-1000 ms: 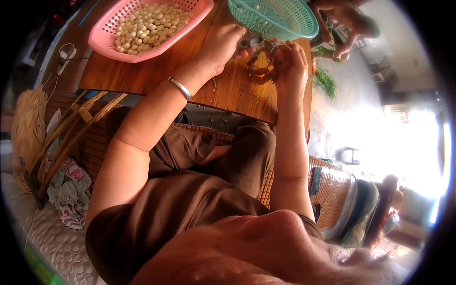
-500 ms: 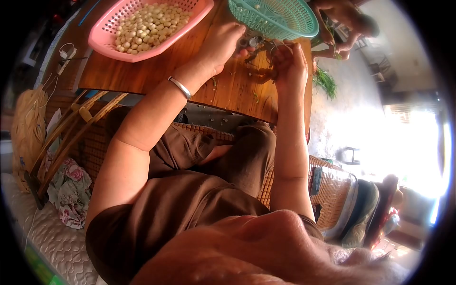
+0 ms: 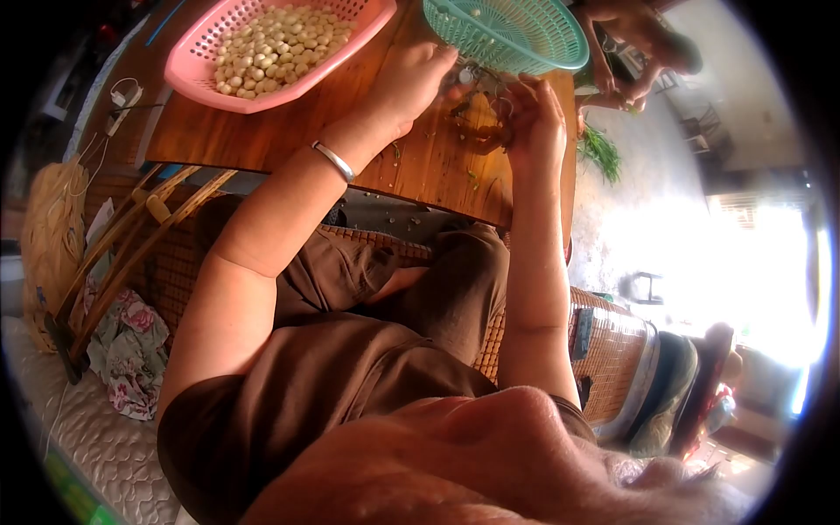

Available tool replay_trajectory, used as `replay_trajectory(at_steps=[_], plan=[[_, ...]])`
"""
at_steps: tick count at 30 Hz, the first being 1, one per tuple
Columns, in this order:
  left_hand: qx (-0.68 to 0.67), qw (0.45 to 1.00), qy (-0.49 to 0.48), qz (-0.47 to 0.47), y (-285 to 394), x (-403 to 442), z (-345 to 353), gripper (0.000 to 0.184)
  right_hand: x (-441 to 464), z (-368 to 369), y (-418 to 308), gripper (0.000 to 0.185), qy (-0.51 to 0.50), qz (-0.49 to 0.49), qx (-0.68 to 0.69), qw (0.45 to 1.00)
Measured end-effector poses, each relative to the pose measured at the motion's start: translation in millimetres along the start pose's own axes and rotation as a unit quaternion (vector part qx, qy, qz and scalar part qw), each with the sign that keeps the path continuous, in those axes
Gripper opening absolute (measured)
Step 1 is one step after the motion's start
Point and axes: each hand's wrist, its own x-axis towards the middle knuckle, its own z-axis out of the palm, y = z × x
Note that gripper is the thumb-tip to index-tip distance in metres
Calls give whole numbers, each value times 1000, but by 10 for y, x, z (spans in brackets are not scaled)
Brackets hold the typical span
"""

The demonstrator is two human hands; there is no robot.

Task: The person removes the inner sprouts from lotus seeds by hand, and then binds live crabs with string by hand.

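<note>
My left hand (image 3: 418,83), with a silver bracelet (image 3: 333,162) on its wrist, is closed over the far part of the wooden table (image 3: 420,171). Its fingertips are pinched, and what they hold is too small to name. Facing it, my right hand (image 3: 535,118) has curled fingers beside a thin, dark, loop-like piece that I cannot identify. Between the hands lie small shiny and brown bits (image 3: 477,114). Just beyond them is a green mesh basket (image 3: 573,54). To the left, a pink basket (image 3: 249,107) holds many pale, round, nut-like pieces (image 3: 271,52).
Another person (image 3: 630,39) sits at the upper right near green stalks (image 3: 600,153) on the floor. Below the table are my crossed legs on a woven seat (image 3: 604,359). Wooden poles (image 3: 166,206) and a floral cloth (image 3: 131,350) are at the left.
My fingers have shifted slightly between the two frames, the left ones less visible underneath. Both baskets stay in place.
</note>
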Motion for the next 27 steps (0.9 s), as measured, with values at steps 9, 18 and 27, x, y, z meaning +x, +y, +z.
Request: replay_trajectory(at_steps=[9, 18, 27], plan=[[210, 966, 51, 143, -202, 86, -27, 23, 18, 16, 16, 26, 19, 3, -31, 999], [265, 947, 56, 173, -94, 24, -14, 19, 21, 12, 16, 25, 23, 0, -40, 999], [520, 794, -24, 316, 45, -157, 22, 13, 31, 9, 10, 23, 42, 13, -26, 999]])
